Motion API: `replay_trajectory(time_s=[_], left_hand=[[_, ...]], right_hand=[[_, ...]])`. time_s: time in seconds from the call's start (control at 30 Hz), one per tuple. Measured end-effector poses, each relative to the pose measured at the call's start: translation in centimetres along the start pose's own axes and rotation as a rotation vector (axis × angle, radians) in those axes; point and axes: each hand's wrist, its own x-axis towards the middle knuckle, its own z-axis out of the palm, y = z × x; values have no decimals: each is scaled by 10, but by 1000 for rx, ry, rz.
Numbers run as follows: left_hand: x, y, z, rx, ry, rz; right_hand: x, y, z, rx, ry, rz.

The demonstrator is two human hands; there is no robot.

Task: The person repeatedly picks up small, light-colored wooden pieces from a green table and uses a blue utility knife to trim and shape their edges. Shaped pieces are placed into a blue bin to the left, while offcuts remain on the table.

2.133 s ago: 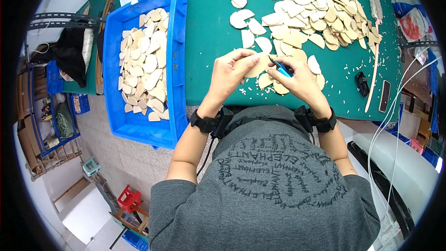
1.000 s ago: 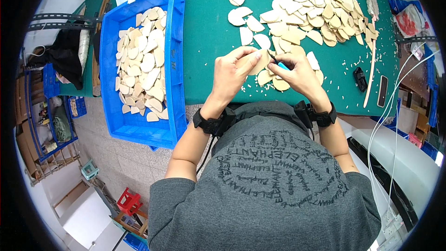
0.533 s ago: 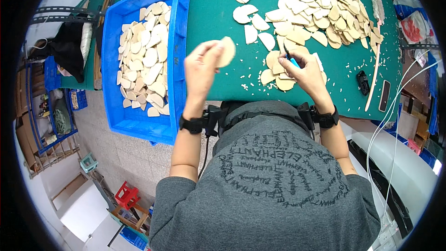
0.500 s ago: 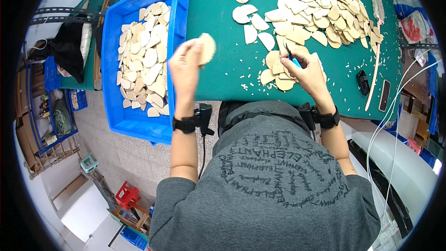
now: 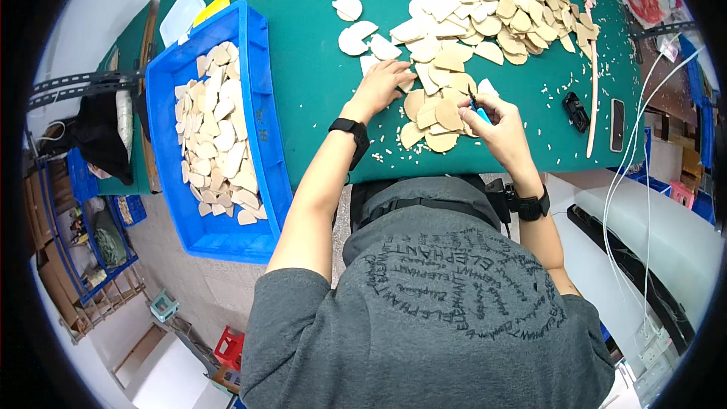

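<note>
Flat tan half-round pieces [image 5: 522,19] of a board-like or foam-like material lie heaped on the green table. My left hand [image 5: 385,87] reaches out flat at the left edge of a smaller cluster of pieces [image 5: 428,112], fingers stretched and touching or just above them. My right hand [image 5: 496,129] is closed around a small blue-handled cutting tool [image 5: 480,111] with a thin dark pointed tip. Its fingertips are against a rounded piece [image 5: 448,113] on the cluster's right side; whether they grip it is unclear.
To the left, a blue plastic bin [image 5: 261,117] holds many similar pieces. Small pale scraps lie scattered over the green tabletop [image 5: 318,136]. A long-handled brush [image 5: 593,76], a dark clip-like object [image 5: 575,111] and a phone [image 5: 617,125] are on the right, near white cables [image 5: 628,174].
My left hand has moved right from beside the bin to the cluster, and the rounded piece it held is gone from it. My right hand still holds the tool. The view has shifted.
</note>
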Motion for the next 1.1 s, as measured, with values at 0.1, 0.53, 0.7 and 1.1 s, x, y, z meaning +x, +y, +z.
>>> replay_trajectory(time_s=[0.1,0.53,0.7,1.1], left_hand=[[1,-3,-4,38,35,41],[-84,58,-23,-307,-71,-143],[-105,59,-9,-222,-300,-185],[-85,91,-87,-1430,202,-509]], right_hand=[[-2,2,0,71,0,4],[11,-12,22,-30,-188,-32],[8,-11,24,-60,-198,-79],[7,1,42,19,-266,-70]])
